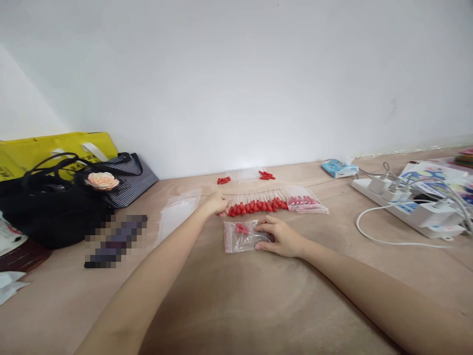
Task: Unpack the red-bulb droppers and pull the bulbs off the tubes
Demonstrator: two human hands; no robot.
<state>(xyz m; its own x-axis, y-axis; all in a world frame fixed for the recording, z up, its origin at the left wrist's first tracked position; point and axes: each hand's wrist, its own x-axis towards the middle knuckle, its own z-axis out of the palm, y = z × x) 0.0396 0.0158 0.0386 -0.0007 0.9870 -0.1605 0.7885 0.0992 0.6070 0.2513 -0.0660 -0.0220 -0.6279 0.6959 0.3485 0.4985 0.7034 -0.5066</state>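
Observation:
My left hand (217,203) reaches to the left end of a row of thin pale sticks with red tips (254,206). Its fingers are drawn together at that end; what is between them, if anything, is too small to make out. My right hand (281,237) has its thumb and fingers on the right end of a clear zip bag (232,242), which lies flat in front of the row. Inside that bag are small red pieces (242,229). Another zip bag (314,204), holding red-tipped sticks, lies at the row's right end.
Flat clear bags (175,217) lie left of the row. Behind it are two small red piles (223,180) and a clear sheet or bag (247,174). A power strip (406,209) with cables and a blue packet (338,168) stand right; a black bag (55,212) sits left.

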